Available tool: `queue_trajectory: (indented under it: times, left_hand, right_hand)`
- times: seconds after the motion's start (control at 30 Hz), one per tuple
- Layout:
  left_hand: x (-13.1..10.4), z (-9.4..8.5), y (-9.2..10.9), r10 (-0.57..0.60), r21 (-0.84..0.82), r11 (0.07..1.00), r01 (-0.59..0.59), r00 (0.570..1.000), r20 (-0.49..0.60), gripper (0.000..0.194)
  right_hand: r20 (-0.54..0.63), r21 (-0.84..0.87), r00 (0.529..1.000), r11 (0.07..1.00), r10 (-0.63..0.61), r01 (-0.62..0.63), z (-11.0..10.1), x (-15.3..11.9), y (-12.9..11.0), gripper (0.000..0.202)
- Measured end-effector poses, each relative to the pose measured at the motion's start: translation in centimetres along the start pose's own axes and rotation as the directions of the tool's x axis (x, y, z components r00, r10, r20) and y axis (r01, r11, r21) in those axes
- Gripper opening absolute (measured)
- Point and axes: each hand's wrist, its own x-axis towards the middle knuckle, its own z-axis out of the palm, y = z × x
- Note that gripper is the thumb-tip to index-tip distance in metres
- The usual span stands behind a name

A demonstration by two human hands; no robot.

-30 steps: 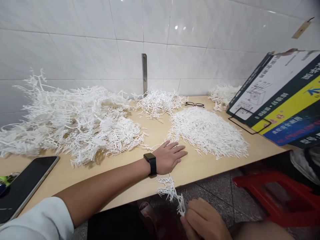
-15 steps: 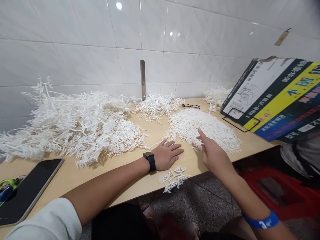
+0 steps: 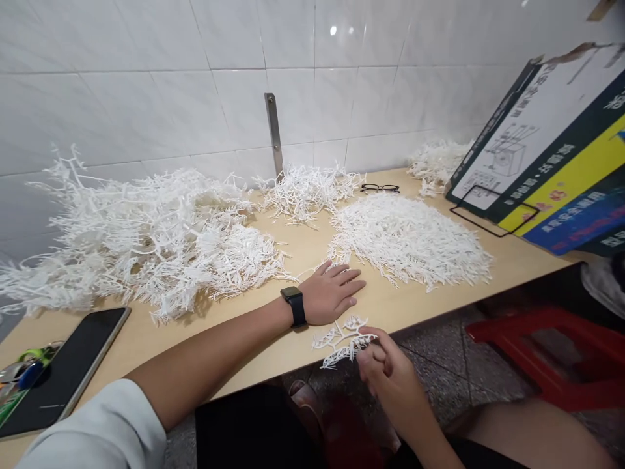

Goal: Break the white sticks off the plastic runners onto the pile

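Note:
My left hand [image 3: 331, 292] lies flat on the table, palm down with its fingers spread, and a dark watch is on its wrist. Just in front of it, a branched white plastic piece [image 3: 344, 342] lies at the table's near edge. My right hand [image 3: 388, 365] is at the right end of that piece, with its index finger and thumb close around the tips of a branch. A wide heap of small white pieces [image 3: 410, 238] lies beyond my hands to the right. On the left rises a large tangled pile of white branched pieces [image 3: 161, 241].
A phone [image 3: 73, 365] with keys [image 3: 29, 368] lies at the left. Toward the wall are a smaller white pile [image 3: 307, 192] and glasses [image 3: 379, 187]. A printed box [image 3: 547, 150] leans at the right, above a red stool [image 3: 556, 358].
My right hand has moved from the heap of small pieces down and left to the branched piece, its fingers closing. My left hand stays flat. The view has shifted slightly.

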Motion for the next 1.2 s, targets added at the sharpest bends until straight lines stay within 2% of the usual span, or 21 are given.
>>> queue_trajectory:
  times: [0.1,0.13,0.33,0.43,0.53,0.6,0.67,0.77,0.87,0.93,1.07,1.2]
  left_hand:
    - [0.1,0.1,0.0,0.004,0.004,1.000,-0.004,1.000,0.001,0.049]
    - [0.1,0.2,0.0,0.006,0.005,1.000,-0.006,1.000,-0.003,0.049]
    - [0.3,0.4,-0.2,0.013,0.012,1.000,-0.013,1.000,-0.007,0.050]
    - [0.2,0.3,0.1,0.007,0.017,1.000,-0.007,1.000,0.000,0.051]
    - [0.0,0.3,1.0,-0.021,0.027,0.999,0.021,1.000,0.011,0.051]
    - [-0.1,0.4,1.7,-0.050,0.031,0.998,0.050,0.999,0.012,0.053]
    - [-0.3,0.4,2.3,-0.065,0.026,0.998,0.065,0.998,0.013,0.053]
    - [-0.3,0.5,2.3,-0.060,0.008,0.998,0.059,0.998,0.018,0.053]
    - [-0.1,0.5,1.7,-0.056,-0.013,0.998,0.056,0.998,0.008,0.052]
    - [0.1,0.4,1.4,-0.062,-0.023,0.998,0.062,0.998,0.013,0.050]
    - [0.3,0.3,1.2,-0.092,-0.030,0.995,0.094,0.995,0.042,0.049]
    - [0.3,0.4,1.4,-0.098,-0.041,0.994,0.100,0.994,0.036,0.049]
  right_hand:
    - [0.219,-0.029,0.973,0.997,0.080,-0.076,0.4,0.1,0.2,0.041]
    - [0.260,-0.053,0.960,0.994,0.102,-0.091,0.7,0.1,0.4,0.044]
    - [0.291,-0.078,0.949,0.992,0.118,-0.099,2.9,0.2,1.6,0.039]
    - [0.396,0.031,0.900,0.977,0.183,-0.212,3.9,0.3,1.7,0.053]
    - [0.490,0.180,0.838,0.912,0.242,-0.369,4.2,0.1,1.8,0.063]
    - [0.497,0.236,0.828,0.878,0.259,-0.417,4.0,-0.2,2.0,0.064]
    - [0.489,0.256,0.836,0.874,0.251,-0.412,3.6,-0.5,2.4,0.061]
    - [0.448,0.222,0.874,0.924,0.188,-0.312,3.2,-0.7,3.0,0.056]
    - [0.394,0.093,0.917,0.990,0.060,-0.104,3.2,-1.1,3.8,0.055]
    - [0.368,-0.002,0.929,0.999,-0.045,0.049,3.5,-1.7,4.6,0.054]
    - [0.293,-0.134,0.925,0.947,-0.244,0.292,3.7,-3.5,6.1,0.048]
    - [0.248,-0.262,0.874,0.839,-0.419,0.477,3.7,-5.3,6.6,0.043]
